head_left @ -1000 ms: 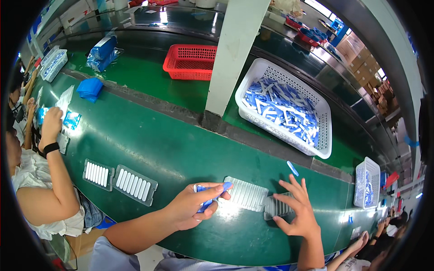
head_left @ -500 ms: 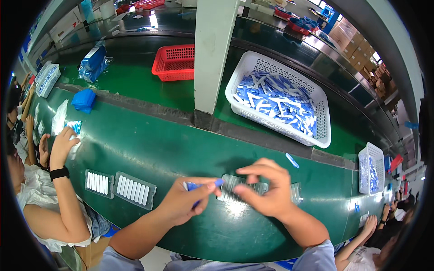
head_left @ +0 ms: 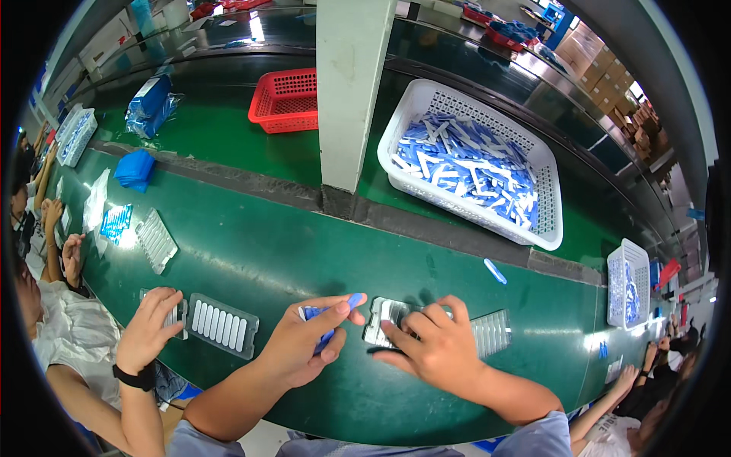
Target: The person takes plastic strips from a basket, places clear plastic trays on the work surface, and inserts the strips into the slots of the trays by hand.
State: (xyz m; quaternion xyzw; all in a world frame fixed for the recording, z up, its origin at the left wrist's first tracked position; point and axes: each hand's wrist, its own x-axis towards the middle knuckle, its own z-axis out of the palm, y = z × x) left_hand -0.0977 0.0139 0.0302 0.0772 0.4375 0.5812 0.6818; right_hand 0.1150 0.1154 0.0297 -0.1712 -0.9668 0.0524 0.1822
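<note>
Several sticks (slim, blue) (head_left: 324, 338) fill hand (head_left: 291, 344).

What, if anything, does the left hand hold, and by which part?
Left hand: blue sticks in curled fingers, one held near its end by the thumb.

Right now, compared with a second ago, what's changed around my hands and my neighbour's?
Your right hand moved left, from near the right clear tray to over the left clear tray. The co-worker's wristbanded hand moved from the blue packet to the leftmost tray of white pieces. Your left hand still holds blue pieces; the white basket stays filled.
</note>
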